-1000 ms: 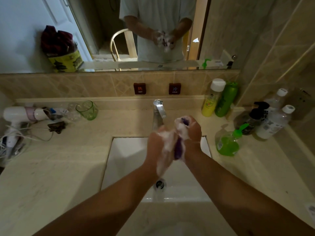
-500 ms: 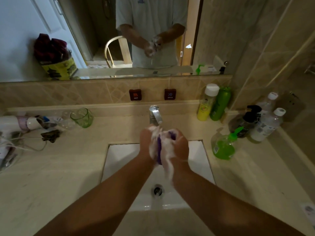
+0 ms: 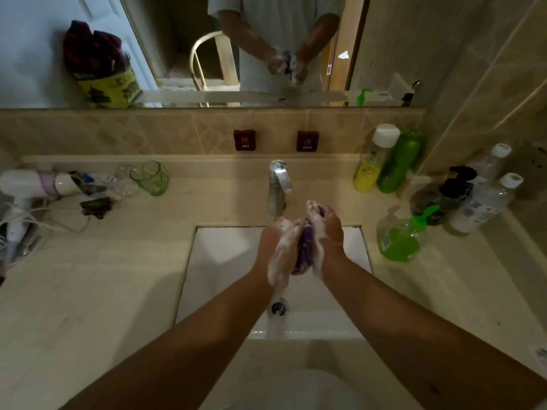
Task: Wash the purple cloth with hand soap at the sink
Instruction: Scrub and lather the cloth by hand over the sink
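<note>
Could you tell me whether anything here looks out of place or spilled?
Nothing looks spilled. The one untidy spot is the white hair dryer lying on its side at the counter's left edge, its cord in a loose tangle.

Dim, warm light; the white sink is brightest, edges bow with wide-angle distortion, detail soft.

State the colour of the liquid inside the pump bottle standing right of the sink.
Bright green liquid in the pump bottle; the head view shows it clearly.

Purple cloth bunched into an upright wad, coated in white lather, held above the white sink basin. Hand soap bottle, clear with green liquid and pump, stands on bench right of sink.
</note>
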